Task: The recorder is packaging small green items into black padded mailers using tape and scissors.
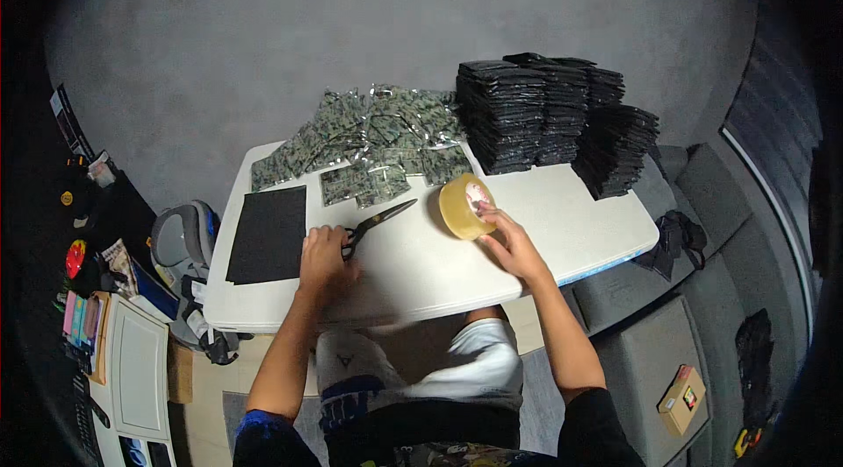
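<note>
My left hand is at the black scissors, fingers curled at their handles, blades lying toward the back right. My right hand grips a wide roll of clear yellowish tape on the right half of the white table. Flat black sheets lie left of my left hand. Behind both hands are glossy plastic packets of camouflage fabric, several of them overlapping. Tall stacks of black plastic packages stand at the back right.
A grey sofa runs along the right, holding a cardboard box and dark cloth. At the left are a grey padded seat and a white cabinet with stationery on it. A grey wall rises behind the table.
</note>
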`<state>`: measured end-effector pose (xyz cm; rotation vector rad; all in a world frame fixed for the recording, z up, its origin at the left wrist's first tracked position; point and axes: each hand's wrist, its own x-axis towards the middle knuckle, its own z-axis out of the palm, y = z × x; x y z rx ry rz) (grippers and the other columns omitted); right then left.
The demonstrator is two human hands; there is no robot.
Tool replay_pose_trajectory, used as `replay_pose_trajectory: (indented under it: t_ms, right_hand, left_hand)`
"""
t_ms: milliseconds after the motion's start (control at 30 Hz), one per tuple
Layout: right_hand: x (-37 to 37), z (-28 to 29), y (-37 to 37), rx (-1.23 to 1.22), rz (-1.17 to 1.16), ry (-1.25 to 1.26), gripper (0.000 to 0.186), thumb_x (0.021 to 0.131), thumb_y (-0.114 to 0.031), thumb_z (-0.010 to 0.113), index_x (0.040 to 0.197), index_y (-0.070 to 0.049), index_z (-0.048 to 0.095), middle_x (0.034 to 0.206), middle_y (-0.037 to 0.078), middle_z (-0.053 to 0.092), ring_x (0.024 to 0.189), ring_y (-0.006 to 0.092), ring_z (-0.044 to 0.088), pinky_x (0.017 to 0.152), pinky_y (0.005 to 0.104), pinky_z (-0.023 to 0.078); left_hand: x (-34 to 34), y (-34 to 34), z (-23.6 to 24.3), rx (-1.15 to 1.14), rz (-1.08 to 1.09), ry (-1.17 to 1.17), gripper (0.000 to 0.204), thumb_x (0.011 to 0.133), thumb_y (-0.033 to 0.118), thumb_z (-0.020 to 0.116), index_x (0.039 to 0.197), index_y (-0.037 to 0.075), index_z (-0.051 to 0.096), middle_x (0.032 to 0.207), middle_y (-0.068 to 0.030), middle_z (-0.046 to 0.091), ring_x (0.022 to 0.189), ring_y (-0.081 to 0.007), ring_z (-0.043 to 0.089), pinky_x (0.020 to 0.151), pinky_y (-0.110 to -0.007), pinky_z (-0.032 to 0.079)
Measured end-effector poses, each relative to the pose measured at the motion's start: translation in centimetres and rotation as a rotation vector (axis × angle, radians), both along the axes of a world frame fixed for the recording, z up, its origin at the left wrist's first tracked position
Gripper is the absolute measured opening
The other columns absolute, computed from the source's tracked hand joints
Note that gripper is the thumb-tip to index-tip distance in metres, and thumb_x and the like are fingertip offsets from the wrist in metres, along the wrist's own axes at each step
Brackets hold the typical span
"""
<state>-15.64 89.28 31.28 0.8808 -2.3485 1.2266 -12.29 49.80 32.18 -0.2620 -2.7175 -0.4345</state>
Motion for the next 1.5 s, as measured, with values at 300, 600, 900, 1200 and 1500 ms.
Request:
replay_pose_trajectory:
  t_ms: [300,600,900,1200,1500]
  right_hand:
    - [1.0,-0.4,-1.0,-0.001,0.084,-0.211,0.026,0.097,-0.003,0.068,0.123,0.000,0.062,0.141,0.020,0.064,0.151,0.0329,0.044,0.119,0.0422,0.040]
    - [-0.4,-2.8,-0.4,-0.212,0.205,-0.329,0.035,0.094,0.004,0.069,0.128,-0.001,0.061,0.150,0.019,0.058,0.153,0.0287,0.040,0.123,0.0411,0.034]
    - [-0.5,-3.0,0.2,-0.232,0.277,-0.457,0.039,0.094,0.011,0.066,0.130,-0.004,0.060,0.165,0.019,0.040,0.155,0.0277,0.035,0.124,0.0411,0.033]
    - [-0.6,-2.5,0.0,-0.251,0.291,-0.470,0.035,0.094,0.008,0.068,0.127,-0.003,0.062,0.154,0.017,0.053,0.156,0.0281,0.034,0.125,0.0424,0.029]
    - [-0.6,-3.0,-0.2,-0.318,0.297,-0.476,0.036,0.093,0.007,0.070,0.128,-0.002,0.063,0.150,0.016,0.056,0.154,0.0273,0.038,0.124,0.0397,0.031]
  left_hand:
    - [-8.5,3.7,0.6,0.253,-0.500,0.020,0.015,0.101,0.012,0.064,0.109,0.000,0.067,0.107,-0.0138,0.067,0.097,-0.0323,0.066,0.087,-0.041,0.054]
    - [-13.3,11.9,-2.9,1.195,-0.750,-0.509,0.042,0.110,0.022,0.053,0.145,-0.002,0.057,0.137,-0.0151,0.064,0.125,-0.0213,0.061,0.110,-0.035,0.047]
    - [-12.2,11.3,-1.7,0.910,-0.752,-0.363,0.034,0.108,0.015,0.057,0.137,-0.002,0.064,0.128,-0.0077,0.066,0.120,-0.0147,0.060,0.108,-0.029,0.046]
    - [-12.3,11.8,-2.3,1.132,-0.728,-0.418,0.025,0.102,0.003,0.066,0.125,-0.003,0.069,0.118,-0.0081,0.073,0.111,-0.0133,0.066,0.099,-0.028,0.051]
    - [-12.8,11.7,-2.9,1.098,-0.693,-0.368,0.012,0.102,0.004,0.067,0.112,-0.003,0.069,0.112,-0.0099,0.073,0.101,-0.0133,0.070,0.094,-0.027,0.054]
